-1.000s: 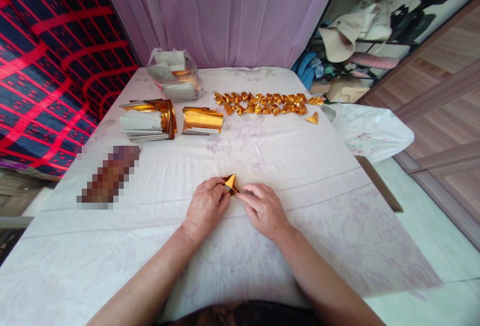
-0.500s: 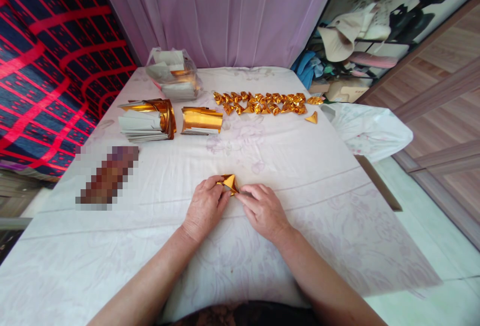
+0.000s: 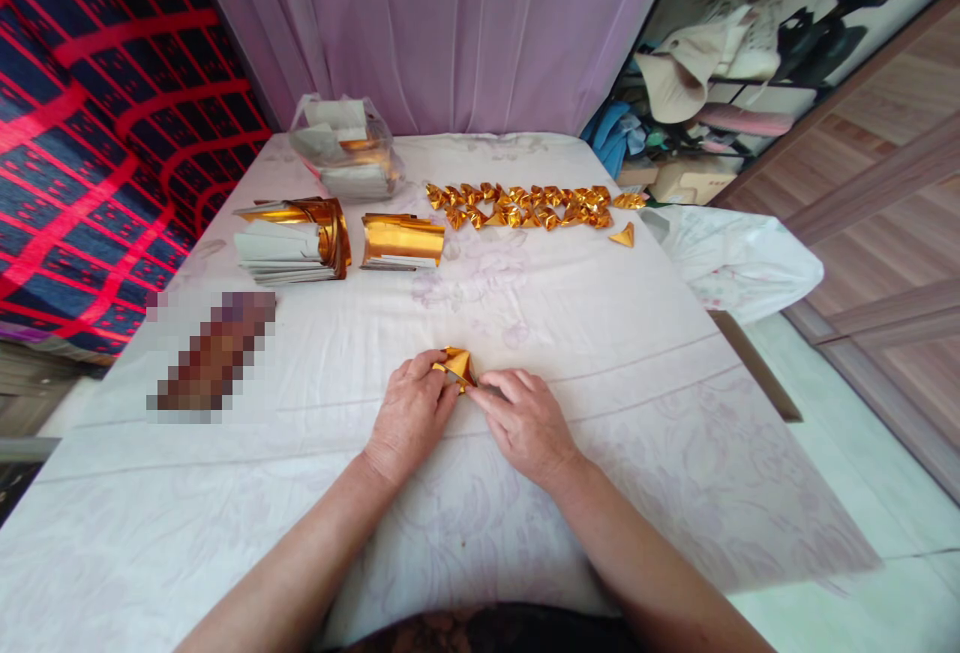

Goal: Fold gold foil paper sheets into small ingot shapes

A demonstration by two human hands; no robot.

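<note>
A small piece of folded gold foil paper (image 3: 459,365) is between my two hands, just above the cloth-covered table (image 3: 480,493). My left hand (image 3: 414,401) pinches its left side, thumb at the front and fingers behind. At its right edge, my right hand (image 3: 529,423) grips with the fingertips drawn together. Parts of the paper are hidden by my fingers. Farther back lie two rows of folded gold paper pieces (image 3: 525,208), with one flat gold triangle (image 3: 622,235) by their right end.
A fanned stack of gold and grey sheets (image 3: 289,243) lies at the left, beside a smaller gold stack (image 3: 403,240). Behind them stands a clear plastic bag of sheets (image 3: 349,158). A blurred-out item (image 3: 217,353) is at the left edge; a white bag (image 3: 742,263) sits off the right edge.
The folded gold paper has changed shape slightly between my fingers, its upper flap now leaning more to the left. Both hands stay nearly in place.
</note>
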